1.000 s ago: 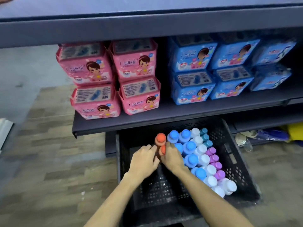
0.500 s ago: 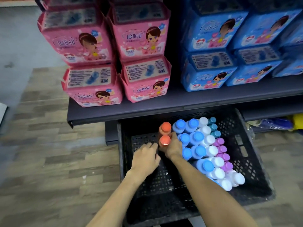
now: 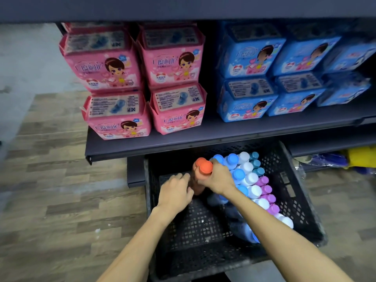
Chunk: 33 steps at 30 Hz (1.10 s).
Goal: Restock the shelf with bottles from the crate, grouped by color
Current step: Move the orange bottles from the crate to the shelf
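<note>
Orange-capped brown bottle (image 3: 206,167) now higher in crate (image 3: 293,186), right hand (image 3: 220,180) fingers round its neck, left hand (image 3: 175,190) fingers relaxed alongside.

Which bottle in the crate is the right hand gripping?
The nearer orange-capped bottle, gripped under its cap by the right hand; blue, white, teal and purple-capped bottles stand in rows.

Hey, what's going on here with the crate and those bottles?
A person is reaching into the crate below the shelf. The right hand grips an orange bottle just under its cap, with a second orange cap right behind it. The left hand is beside the bottle's body; whether it holds it is unclear. Other bottles, capped blue, white, teal and purple, are in the crate. No bottles show on the shelf yet.
</note>
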### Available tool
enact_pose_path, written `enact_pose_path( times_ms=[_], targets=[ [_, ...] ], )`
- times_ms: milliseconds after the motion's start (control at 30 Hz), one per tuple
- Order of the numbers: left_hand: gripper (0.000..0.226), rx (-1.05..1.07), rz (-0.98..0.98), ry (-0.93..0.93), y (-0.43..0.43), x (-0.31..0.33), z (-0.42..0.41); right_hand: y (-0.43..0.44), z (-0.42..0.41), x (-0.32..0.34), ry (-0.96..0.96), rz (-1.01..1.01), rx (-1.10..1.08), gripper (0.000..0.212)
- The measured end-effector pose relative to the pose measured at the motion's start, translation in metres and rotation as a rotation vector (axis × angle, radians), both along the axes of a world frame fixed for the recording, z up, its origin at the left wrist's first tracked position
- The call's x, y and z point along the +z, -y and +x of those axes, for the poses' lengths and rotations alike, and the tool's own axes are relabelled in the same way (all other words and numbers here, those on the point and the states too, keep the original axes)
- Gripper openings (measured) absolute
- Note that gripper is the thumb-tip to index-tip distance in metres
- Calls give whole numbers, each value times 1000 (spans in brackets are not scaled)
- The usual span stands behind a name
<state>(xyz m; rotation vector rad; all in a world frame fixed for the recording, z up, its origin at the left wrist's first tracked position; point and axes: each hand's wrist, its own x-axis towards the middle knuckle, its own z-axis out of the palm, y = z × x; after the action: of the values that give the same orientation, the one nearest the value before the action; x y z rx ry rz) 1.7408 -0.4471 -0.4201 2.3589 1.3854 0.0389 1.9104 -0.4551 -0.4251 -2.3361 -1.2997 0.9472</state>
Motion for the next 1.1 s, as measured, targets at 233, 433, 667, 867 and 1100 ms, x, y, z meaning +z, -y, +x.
enact_pose_path(
  times_ms=[233, 433, 667, 867, 1100],
  targets=[
    [22, -6, 42, 28, -9, 28, 6, -5, 24, 63, 9, 118, 83, 49],
    [27, -24, 126, 48, -21, 63, 15, -12, 47, 126, 58, 227, 257, 57],
    [28, -91, 273, 118, -37, 117, 21, -16, 61, 193, 66, 409, 383, 49],
    [22, -151, 374, 169, -44, 171, 18, -12, 58, 243, 64, 578, 416, 46],
    [18, -174, 521, 269, -48, 228, 10, -12, 47, 314, 85, 752, 495, 36]
  ],
)
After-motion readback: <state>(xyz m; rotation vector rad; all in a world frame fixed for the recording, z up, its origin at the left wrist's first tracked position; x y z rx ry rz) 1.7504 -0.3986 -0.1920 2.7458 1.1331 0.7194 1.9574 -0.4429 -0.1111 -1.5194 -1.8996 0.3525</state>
